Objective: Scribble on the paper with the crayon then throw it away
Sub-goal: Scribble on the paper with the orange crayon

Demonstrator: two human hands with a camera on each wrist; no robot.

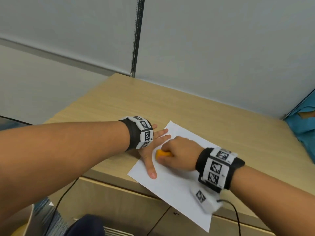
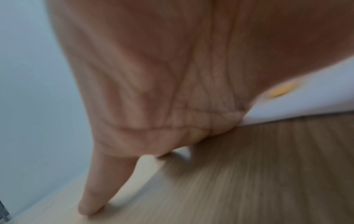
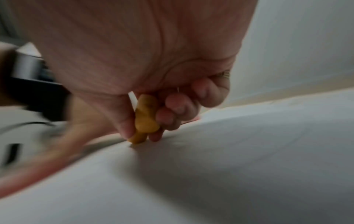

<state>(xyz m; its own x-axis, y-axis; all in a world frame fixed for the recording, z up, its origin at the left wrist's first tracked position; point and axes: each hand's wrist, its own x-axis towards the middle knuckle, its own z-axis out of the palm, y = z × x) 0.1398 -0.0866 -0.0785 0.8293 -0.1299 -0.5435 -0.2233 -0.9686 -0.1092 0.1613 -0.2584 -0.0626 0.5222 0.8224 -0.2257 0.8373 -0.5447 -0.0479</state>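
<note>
A white sheet of paper lies on the wooden desk, its near corner hanging over the front edge. My left hand lies flat on the paper's left side, fingers straight, thumb stretched toward me. My right hand grips a stubby orange crayon just right of the left thumb. In the right wrist view the crayon is pinched between thumb and curled fingers, its tip touching the paper. The left wrist view shows the palm pressed down, the paper's edge and a blur of the crayon.
Grey partition walls close off the desk at the back. A blue bag sits at the desk's right edge. Cables hang off the front edge by the drawers.
</note>
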